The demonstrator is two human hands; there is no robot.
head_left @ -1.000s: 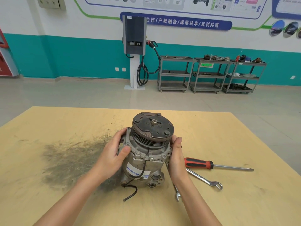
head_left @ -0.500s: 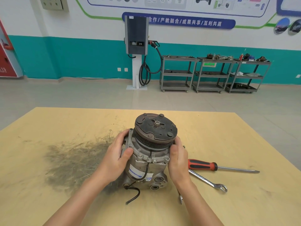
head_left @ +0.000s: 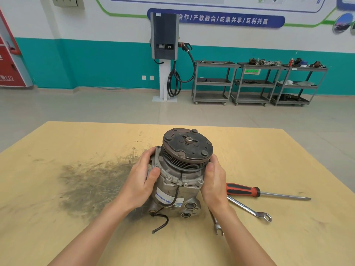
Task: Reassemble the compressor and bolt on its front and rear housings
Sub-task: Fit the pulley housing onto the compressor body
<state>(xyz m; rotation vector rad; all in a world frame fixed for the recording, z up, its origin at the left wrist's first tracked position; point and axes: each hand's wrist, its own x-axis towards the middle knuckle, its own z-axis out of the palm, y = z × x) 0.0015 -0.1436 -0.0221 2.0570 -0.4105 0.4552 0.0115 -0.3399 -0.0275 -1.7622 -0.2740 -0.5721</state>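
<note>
Your left hand (head_left: 141, 181) and right hand (head_left: 213, 181) grip opposite sides of the compressor (head_left: 178, 179), fingers curled round it, pulley end tilted up on the table (head_left: 57, 217). Right of it lie two wrenches (head_left: 249, 209) and a screwdriver (head_left: 267, 192).

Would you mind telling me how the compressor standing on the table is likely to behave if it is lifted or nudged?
The compressor looks like solid cast metal, so it is probably heavy for its size and rigid. It stands on end with the wide pulley uppermost, so it may tip if nudged. Both the left hand and the right hand grip it, which suggests it needs steadying.
</note>
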